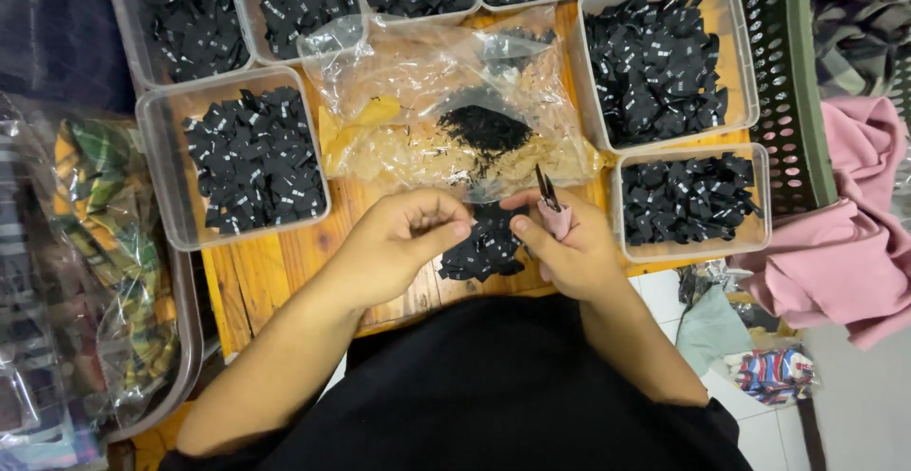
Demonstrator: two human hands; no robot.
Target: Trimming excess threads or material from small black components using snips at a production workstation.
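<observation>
My left hand point(399, 243) and my right hand point(569, 248) meet over a small heap of black fabric labels point(484, 248) on a wooden board point(256, 277). My right hand grips a pair of small pink-handled snips point(548, 203), blades pointing up and away from me. My left hand pinches its thumb and fingertips together at a black label by the heap; the piece itself is mostly hidden. A crumpled clear plastic bag point(427, 110) with a clump of black thread trimmings point(484, 129) lies just beyond my hands.
Clear plastic tubs full of black labels ring the board: one at left point(161, 177), two at right point(735, 25) point(759, 191), several along the back. A green basket point(797, 101) and pink cloth point(845, 253) lie right; bagged plaid fabric point(104, 243) left.
</observation>
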